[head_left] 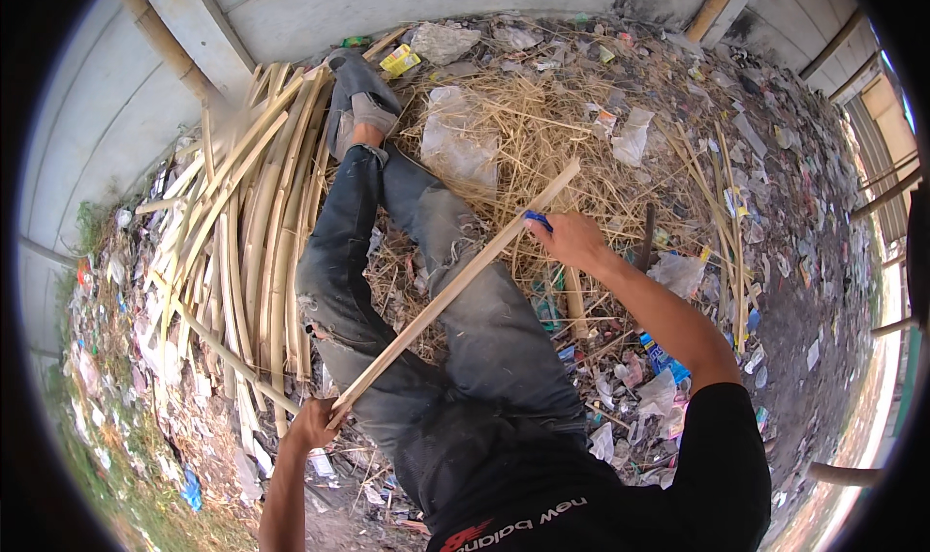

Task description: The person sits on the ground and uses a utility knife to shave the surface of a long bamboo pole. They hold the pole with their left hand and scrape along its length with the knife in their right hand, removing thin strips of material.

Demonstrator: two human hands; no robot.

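Farthest left, beyond left hand: heap of split bamboo (262,252) on littered ground. Left hand (308,424) I have clamped round near end of pale strip (455,286). Strip slants from there, up and right across jeans-clad legs (494,305), to just past right hand (572,240). Beyond and between hands: loose straw-like shavings (533,145). Hands well apart. Right hand I have pinched on small blue object (538,222) at strip near far end; exact kind I cannot tell. Below right hand, beside forearm: blue wrapper (664,358). Farther right: thin sticks (736,252).
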